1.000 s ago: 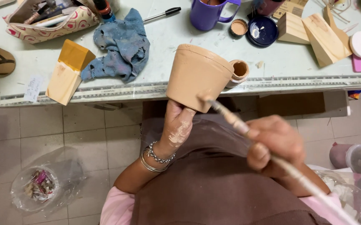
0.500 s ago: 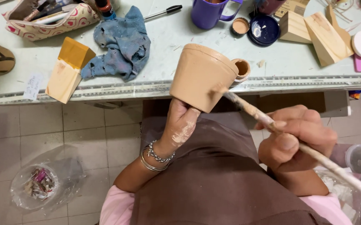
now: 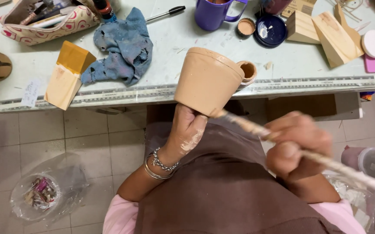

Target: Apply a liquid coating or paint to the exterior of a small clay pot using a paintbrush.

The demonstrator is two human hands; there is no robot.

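My left hand (image 3: 186,130) holds a tan flower pot (image 3: 207,80) from below, tilted with its rim toward the table. My right hand (image 3: 297,145) grips a long paintbrush (image 3: 326,161) whose tip touches the pot's lower edge. Paint smears cover my left thumb, and bracelets circle that wrist. A small open paint jar (image 3: 248,71) of tan paint sits on the table edge just behind the pot.
On the table (image 3: 152,91) lie a blue rag (image 3: 124,50), a yellow-topped wooden block (image 3: 66,76), a patterned pencil case (image 3: 44,21), a black pen (image 3: 166,13), a purple mug (image 3: 213,14), a dark blue lid (image 3: 270,30) and wooden house shapes (image 3: 326,30). A plastic bag (image 3: 44,193) lies on the tiled floor.
My right hand has shifted right and up with the brush, which now sweeps along the pot's bottom edge. The pot has turned slightly in my left hand.
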